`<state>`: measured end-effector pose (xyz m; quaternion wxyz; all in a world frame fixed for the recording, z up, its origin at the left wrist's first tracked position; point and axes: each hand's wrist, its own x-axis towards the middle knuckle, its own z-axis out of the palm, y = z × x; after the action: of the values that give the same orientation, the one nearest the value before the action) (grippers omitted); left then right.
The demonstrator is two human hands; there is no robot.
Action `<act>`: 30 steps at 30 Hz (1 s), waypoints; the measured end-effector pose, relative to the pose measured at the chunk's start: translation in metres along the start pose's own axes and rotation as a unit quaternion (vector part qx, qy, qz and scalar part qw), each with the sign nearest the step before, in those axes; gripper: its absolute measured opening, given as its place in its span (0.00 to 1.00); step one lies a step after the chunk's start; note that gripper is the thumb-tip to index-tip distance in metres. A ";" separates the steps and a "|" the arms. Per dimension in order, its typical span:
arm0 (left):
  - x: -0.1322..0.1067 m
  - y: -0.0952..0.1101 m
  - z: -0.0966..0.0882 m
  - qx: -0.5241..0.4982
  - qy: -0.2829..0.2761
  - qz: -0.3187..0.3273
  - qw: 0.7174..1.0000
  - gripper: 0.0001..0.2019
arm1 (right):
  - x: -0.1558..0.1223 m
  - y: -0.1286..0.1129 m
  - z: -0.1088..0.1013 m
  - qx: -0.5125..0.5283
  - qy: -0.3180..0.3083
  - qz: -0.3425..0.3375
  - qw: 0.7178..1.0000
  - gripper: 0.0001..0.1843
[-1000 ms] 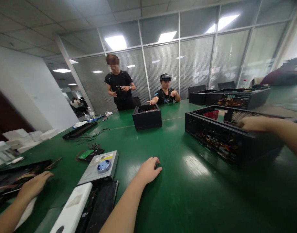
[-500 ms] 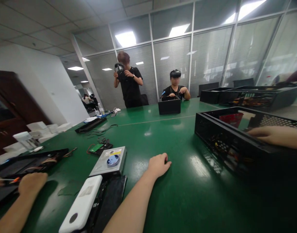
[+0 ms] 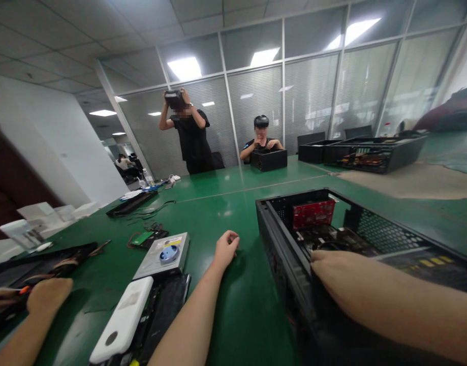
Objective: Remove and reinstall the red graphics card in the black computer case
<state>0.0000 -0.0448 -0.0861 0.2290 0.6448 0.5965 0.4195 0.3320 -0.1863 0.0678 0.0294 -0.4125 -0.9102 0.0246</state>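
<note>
Black steel computer case [image 3: 282, 244] sits under my right hand [image 3: 340, 282], fingers gripping its near rim; left hand [image 3: 226, 249] curled loosely on the table [image 3: 225, 198] at nine o'clock

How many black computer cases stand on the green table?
3, maybe more hidden: one open case under the right hand, one small case before the seated person, one long case far right, possibly several together.
</note>
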 end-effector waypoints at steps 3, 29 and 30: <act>0.003 -0.006 -0.003 -0.022 0.045 -0.002 0.999 0.13 | 0.000 -0.017 -0.041 -0.007 -0.032 -0.080 0.996 0.10; 0.006 0.006 0.005 0.102 -0.081 0.019 0.991 0.13 | 0.129 0.142 -0.002 -0.206 0.014 0.005 0.978 0.28; 0.005 0.007 0.004 0.103 -0.084 0.017 0.991 0.13 | 0.129 0.142 -0.001 -0.215 0.014 0.002 0.976 0.26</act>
<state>0.0073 -0.0401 -0.0813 0.2036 0.7080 0.6042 0.3037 0.3534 0.0039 0.0637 -0.0474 -0.4115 -0.8927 -0.1776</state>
